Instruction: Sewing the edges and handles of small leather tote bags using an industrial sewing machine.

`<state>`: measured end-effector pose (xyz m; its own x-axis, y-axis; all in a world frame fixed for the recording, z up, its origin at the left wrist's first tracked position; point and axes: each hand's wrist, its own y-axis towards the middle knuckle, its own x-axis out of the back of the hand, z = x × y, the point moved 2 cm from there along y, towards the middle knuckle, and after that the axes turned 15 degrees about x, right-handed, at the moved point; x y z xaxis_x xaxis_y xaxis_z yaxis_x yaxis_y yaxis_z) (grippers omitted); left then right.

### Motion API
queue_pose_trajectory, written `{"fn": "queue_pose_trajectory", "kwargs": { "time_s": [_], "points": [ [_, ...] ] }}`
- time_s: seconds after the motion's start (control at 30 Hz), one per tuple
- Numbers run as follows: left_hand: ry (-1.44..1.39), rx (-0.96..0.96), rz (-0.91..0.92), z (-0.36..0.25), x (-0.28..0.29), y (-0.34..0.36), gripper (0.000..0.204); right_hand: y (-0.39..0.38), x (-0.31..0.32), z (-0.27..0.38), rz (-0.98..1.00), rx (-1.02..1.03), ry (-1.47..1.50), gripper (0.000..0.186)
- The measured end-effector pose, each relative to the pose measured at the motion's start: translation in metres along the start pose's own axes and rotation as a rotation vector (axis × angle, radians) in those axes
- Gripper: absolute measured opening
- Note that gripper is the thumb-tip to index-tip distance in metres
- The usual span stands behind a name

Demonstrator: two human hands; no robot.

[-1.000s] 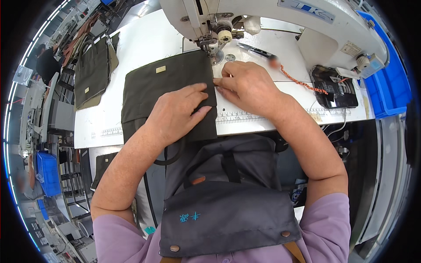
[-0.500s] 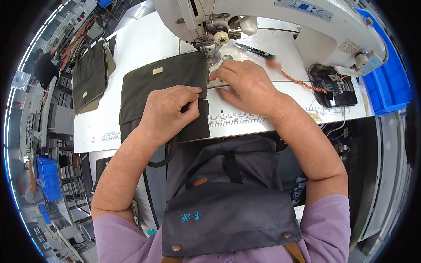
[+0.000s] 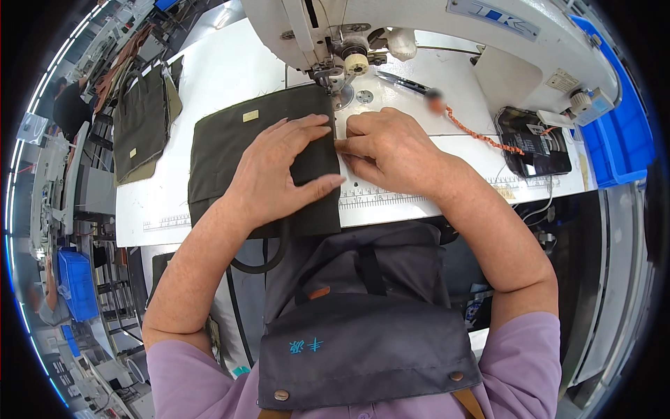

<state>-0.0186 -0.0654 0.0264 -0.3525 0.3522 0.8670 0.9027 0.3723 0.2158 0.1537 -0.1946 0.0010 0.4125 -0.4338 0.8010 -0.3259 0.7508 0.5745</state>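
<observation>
A dark olive fabric bag piece (image 3: 223,155) with a small cream label lies on the sewing machine table, its upper right corner at the presser foot (image 3: 340,96). My left hand (image 3: 278,167) rests on it, open, fingers and thumb spread. At the piece's right edge, my right hand (image 3: 391,150) is closed, its index fingertip against the edge in a pinch; the exact grip is partly hidden. A dark strap (image 3: 269,264) loops below the table's front edge under my left wrist.
Above stands the white sewing machine (image 3: 433,21). Thread snips (image 3: 403,82), an orange cord (image 3: 478,133) and a dark phone-like device (image 3: 534,143) lie to the right. Similar olive pieces (image 3: 143,126) are stacked at left. A blue bin (image 3: 614,150) sits at far right.
My left hand has gone from a pinch near the right edge to lying spread on the fabric. The fold at that edge now lies flat. My right hand has shifted slightly nearer me.
</observation>
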Motion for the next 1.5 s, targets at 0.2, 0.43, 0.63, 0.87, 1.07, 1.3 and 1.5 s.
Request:
{"fn": "queue_pose_trajectory", "kwargs": {
  "time_s": [0.2,0.43,0.63,0.87,1.07,1.3,1.5],
  "points": [
    [-0.015,0.026,0.106,0.007,-0.013,-0.005,0.060,-0.002,0.005,-0.003,0.070,-0.055,0.070,0.019],
    [0.028,0.041,0.120,0.005,-0.013,-0.004,0.057,0.000,0.014,-0.005,0.083,-0.076,0.133,0.014],
    [0.076,0.057,0.082,0.010,-0.014,0.006,0.049,0.005,0.006,-0.007,-0.008,-0.119,-0.008,0.023],
    [-0.145,-0.026,-0.066,0.035,-0.015,0.043,0.039,0.007,0.004,-0.014,0.023,-0.154,-0.108,0.027],
    [-0.147,-0.077,-0.100,0.057,-0.012,0.076,0.040,0.007,0.006,-0.014,0.009,-0.169,-0.120,0.023],
    [-0.127,0.017,-0.063,0.070,-0.008,0.101,0.047,0.006,0.007,-0.016,0.009,-0.165,-0.118,0.021],
    [-0.045,0.059,0.035,0.057,0.005,0.084,0.047,0.007,0.006,-0.015,0.003,-0.178,-0.117,0.023]
  ]
}}
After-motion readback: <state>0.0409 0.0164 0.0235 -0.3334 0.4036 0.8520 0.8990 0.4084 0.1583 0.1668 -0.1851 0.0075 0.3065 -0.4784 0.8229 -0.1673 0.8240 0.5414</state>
